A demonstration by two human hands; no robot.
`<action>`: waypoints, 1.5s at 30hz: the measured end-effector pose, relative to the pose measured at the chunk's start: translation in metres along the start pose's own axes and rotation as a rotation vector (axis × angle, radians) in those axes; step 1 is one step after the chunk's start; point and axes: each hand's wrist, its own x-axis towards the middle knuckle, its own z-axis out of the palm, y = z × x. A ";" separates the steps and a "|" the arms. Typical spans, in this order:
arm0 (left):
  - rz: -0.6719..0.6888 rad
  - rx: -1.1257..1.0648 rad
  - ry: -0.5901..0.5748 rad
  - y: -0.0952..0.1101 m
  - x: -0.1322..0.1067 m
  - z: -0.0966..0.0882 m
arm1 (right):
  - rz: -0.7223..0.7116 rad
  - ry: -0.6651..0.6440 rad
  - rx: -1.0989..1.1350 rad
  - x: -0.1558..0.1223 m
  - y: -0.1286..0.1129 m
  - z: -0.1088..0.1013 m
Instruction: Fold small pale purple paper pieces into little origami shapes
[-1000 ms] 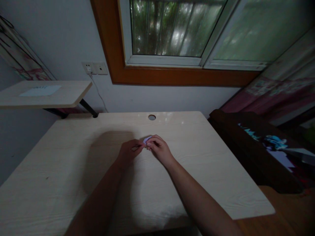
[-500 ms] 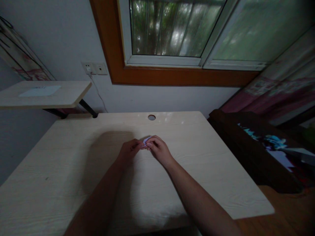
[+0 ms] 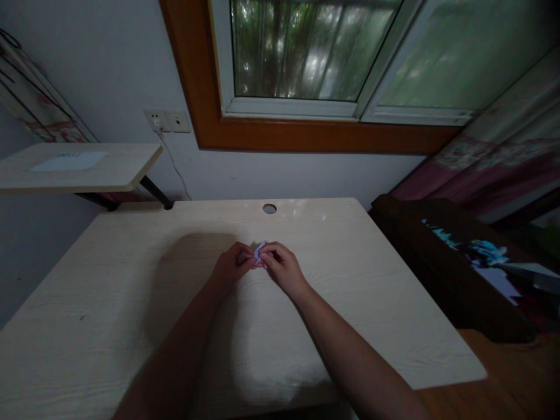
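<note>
Both my hands meet over the middle of a pale wooden desk point(image 3: 131, 291). My left hand point(image 3: 231, 267) and my right hand point(image 3: 282, 269) each pinch a small, pale lilac folded piece of paper point(image 3: 258, 251) between their fingertips. The fingers of both hands are curled closed around it. Most of the paper is hidden behind my fingers, and it is held just above the desk top.
A round cable hole point(image 3: 269, 208) sits near the desk's far edge. A smaller side table point(image 3: 109, 169) with a white sheet point(image 3: 69, 161) stands at the left. A wall socket point(image 3: 167, 121), a window point(image 3: 306, 52) and a dark bed frame point(image 3: 437, 262) surround the desk.
My hands have closed a little tighter on the paper, and the left hand's fingers have shifted slightly towards the right hand. Otherwise almost nothing has moved.
</note>
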 end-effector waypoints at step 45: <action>-0.039 0.198 0.078 0.015 0.002 0.002 | 0.077 0.009 0.191 0.000 0.003 0.003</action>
